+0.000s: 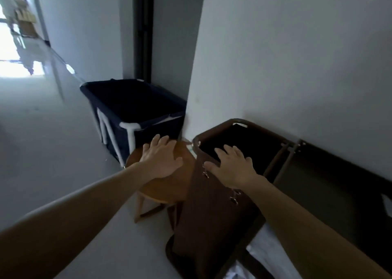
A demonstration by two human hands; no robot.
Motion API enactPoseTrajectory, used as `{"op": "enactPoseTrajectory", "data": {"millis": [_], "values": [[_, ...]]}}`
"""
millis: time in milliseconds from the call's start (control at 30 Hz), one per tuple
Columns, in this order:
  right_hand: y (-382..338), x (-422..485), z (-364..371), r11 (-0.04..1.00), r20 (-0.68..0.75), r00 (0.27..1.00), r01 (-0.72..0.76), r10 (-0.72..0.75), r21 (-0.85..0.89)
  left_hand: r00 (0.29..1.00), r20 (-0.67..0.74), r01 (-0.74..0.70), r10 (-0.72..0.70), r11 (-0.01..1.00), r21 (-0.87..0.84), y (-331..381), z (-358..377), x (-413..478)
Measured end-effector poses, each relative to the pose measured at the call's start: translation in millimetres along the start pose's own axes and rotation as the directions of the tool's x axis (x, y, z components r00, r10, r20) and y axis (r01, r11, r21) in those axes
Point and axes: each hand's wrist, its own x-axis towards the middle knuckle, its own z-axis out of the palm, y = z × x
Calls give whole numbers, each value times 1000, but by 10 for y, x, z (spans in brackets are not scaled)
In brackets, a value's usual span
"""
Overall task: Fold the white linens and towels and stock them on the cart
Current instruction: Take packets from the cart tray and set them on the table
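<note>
Evidently between pieces: both hands empty at the cart

Plainly no cloth is in hand at this moment; the left hand [161, 160] reaches forward over the round wooden stool [169, 187] with fingers spread and straight, gripping nothing, and whether the palm touches the seat I cannot tell; the right hand [231, 166] is likewise spread flat and holds nothing, lying over the near rim of the brown cloth bag [212, 215], though contact with the rim is not clear either.

That bag seems to hang from the end of the cart [328, 189], whose dark flat top runs along the wall to the right; its inside is too dark to show any contents. Beyond the stool, in the corner, stands a navy bin [135, 102] on a white tube frame, its inside equally dark. The only task cloth in sight is some white linen [265, 255], low at the bottom right, beside the bag and under the right forearm.

My reading is that the step in hand is fetching the next piece, not folding; nothing lies on the stool. The next move calls for turning down to the white linen, or searching one of the dark bags; then taking an edge in each hand and finding a flat place to fold on, perhaps the stool seat.
</note>
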Motion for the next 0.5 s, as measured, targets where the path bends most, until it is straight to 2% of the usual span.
{"op": "enactPoseTrajectory", "data": {"millis": [200,500], "values": [[-1092,672,110,996,43,995,94,-94,-2,990,59,126,-125,992,-11,-1126,-146,165],[-1687,1583,168,986,67,985,160,-157,-40,990,56,136,-133,989,-64,-1746,-214,749]]}}
